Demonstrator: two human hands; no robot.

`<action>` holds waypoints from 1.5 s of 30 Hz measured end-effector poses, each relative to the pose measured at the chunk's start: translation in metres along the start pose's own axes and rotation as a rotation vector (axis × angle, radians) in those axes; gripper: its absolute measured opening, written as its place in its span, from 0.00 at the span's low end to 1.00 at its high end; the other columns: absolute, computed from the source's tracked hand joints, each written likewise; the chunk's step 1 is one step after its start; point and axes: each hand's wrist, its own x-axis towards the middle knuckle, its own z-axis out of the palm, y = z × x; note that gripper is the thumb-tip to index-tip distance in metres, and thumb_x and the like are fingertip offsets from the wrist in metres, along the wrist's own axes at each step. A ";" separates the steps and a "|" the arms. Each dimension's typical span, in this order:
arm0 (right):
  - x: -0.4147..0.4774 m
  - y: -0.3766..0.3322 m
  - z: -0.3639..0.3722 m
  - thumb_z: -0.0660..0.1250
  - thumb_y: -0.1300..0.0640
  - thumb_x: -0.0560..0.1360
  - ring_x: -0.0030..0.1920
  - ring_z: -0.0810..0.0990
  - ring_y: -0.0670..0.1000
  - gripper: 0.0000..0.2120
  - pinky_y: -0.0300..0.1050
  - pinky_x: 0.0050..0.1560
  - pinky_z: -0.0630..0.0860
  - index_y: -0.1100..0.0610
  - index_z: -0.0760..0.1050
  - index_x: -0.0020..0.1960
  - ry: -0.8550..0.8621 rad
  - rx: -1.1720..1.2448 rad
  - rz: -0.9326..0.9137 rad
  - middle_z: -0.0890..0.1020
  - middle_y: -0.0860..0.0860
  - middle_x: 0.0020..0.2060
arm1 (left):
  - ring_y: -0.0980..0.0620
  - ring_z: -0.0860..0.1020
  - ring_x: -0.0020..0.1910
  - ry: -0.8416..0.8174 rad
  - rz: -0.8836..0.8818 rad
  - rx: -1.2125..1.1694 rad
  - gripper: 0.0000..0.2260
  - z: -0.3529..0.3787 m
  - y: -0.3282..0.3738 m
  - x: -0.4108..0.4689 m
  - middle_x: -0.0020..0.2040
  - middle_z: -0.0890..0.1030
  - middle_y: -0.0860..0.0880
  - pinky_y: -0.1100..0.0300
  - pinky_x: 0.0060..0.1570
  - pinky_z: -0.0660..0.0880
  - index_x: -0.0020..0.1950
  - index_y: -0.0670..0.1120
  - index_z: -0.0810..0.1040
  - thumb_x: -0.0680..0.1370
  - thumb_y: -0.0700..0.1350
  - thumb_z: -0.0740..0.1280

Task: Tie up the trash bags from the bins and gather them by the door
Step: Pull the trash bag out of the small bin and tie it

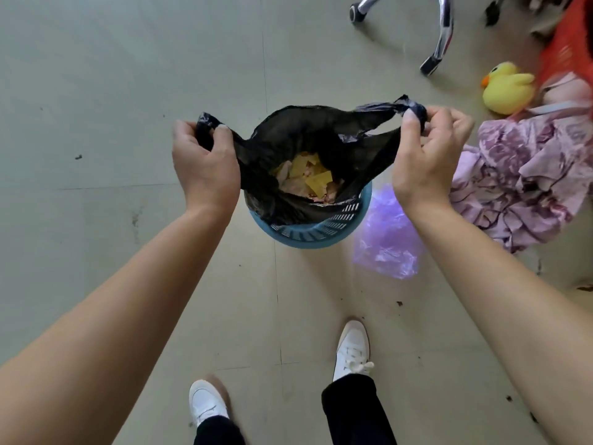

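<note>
Trash bag [288,139], black, has its lower part down in the blue bin [305,236]. Mouth is wide open, paper scraps [308,178] visible inside. Left hand [205,162] grip: clenched round the left handle loop. Right hand [430,155] grip: pinching the right handle loop, which is bunched and drawn up and outward. Handles are pulled apart, not crossed, no knot. My read is that it's early: handles are gathered off the rim, but tying hasn't started, the bag isn't lifted out, and nothing is at the door. Door isn't in view and neither are any other bins, so can't say how many remain. Left to do: cross and knot the handles, lift out, carry over. Around it: purple plastic bag [388,239] on the floor [112,91] just beside the bin on the right, crumpled floral cloth [529,181] further right, yellow toy duck [508,88] and chrome chair base [442,33] beyond. Red mesh item [571,36] at the top-right edge, can't tell what it is. White shoes [353,348] are on the near side of the bin. All the clutter is on the right; likely trip or snag risk when carrying the bag off that way.
</note>
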 end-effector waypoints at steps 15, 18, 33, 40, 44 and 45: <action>-0.014 -0.305 -0.074 0.67 0.59 0.75 0.34 0.74 0.34 0.11 0.32 0.40 0.70 0.57 0.65 0.51 -0.083 0.187 -0.175 0.73 0.45 0.37 | 0.55 0.76 0.41 0.138 0.198 0.097 0.04 -0.203 0.211 -0.012 0.42 0.79 0.53 0.54 0.49 0.76 0.50 0.46 0.72 0.79 0.44 0.66; -0.042 -0.339 -0.076 0.67 0.60 0.77 0.32 0.74 0.31 0.11 0.31 0.39 0.69 0.60 0.67 0.55 -0.157 0.106 -0.132 0.72 0.42 0.37 | 0.51 0.76 0.40 0.108 0.201 0.181 0.05 -0.251 0.228 -0.021 0.38 0.76 0.57 0.54 0.46 0.75 0.49 0.46 0.72 0.79 0.44 0.67; -0.151 -0.147 0.123 0.71 0.50 0.76 0.55 0.81 0.58 0.16 0.47 0.57 0.74 0.57 0.75 0.58 -0.565 -0.311 -0.114 0.84 0.56 0.53 | 0.42 0.80 0.50 0.063 0.009 0.583 0.07 -0.312 -0.044 0.034 0.46 0.81 0.48 0.52 0.52 0.76 0.52 0.45 0.79 0.78 0.47 0.69; -0.187 -0.033 0.175 0.72 0.37 0.72 0.72 0.69 0.51 0.39 0.48 0.73 0.65 0.53 0.64 0.76 -0.658 -0.224 -0.102 0.71 0.53 0.72 | 0.51 0.72 0.66 0.181 -0.025 0.344 0.33 -0.288 -0.171 0.024 0.69 0.72 0.46 0.56 0.70 0.68 0.73 0.48 0.69 0.73 0.63 0.71; -0.216 0.001 0.164 0.74 0.32 0.66 0.78 0.46 0.39 0.61 0.40 0.77 0.46 0.52 0.38 0.82 -0.818 -0.147 -0.077 0.46 0.47 0.82 | 0.51 0.44 0.81 0.111 -0.150 0.321 0.65 -0.284 -0.213 -0.009 0.83 0.46 0.46 0.48 0.79 0.47 0.82 0.47 0.40 0.59 0.76 0.69; -0.220 0.012 0.163 0.73 0.31 0.65 0.77 0.43 0.37 0.63 0.40 0.77 0.45 0.50 0.35 0.81 -0.858 -0.149 -0.085 0.42 0.45 0.81 | 0.51 0.43 0.81 0.069 -0.151 0.379 0.67 -0.282 -0.225 -0.015 0.83 0.45 0.47 0.47 0.79 0.46 0.82 0.47 0.38 0.57 0.77 0.69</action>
